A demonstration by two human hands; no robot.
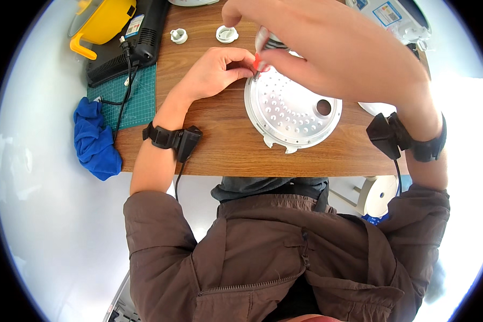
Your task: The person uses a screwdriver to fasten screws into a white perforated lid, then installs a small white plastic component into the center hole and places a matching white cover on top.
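Note:
A round white metal lid (284, 115), dotted with rows of small dimples and pierced by one dark round hole, lies on the wooden table (209, 145) before me. My right hand (306, 43) reaches over its far side, closed around a screwdriver with a red and grey handle (258, 60). The metal shaft points down at the lid's far left edge. Close by the shaft, my left hand (220, 72) has thumb and forefinger pinched together at the rim. What they hold there is too small to tell. My right forearm covers part of the lid's far edge.
Two small white round plastic parts (227, 34) sit beyond my left hand. At far left, a yellow pot (103, 24) rests on a black appliance (145, 51) with a cord, over a green cutting mat (139, 102). A blue cloth (95, 142) lies at the left edge.

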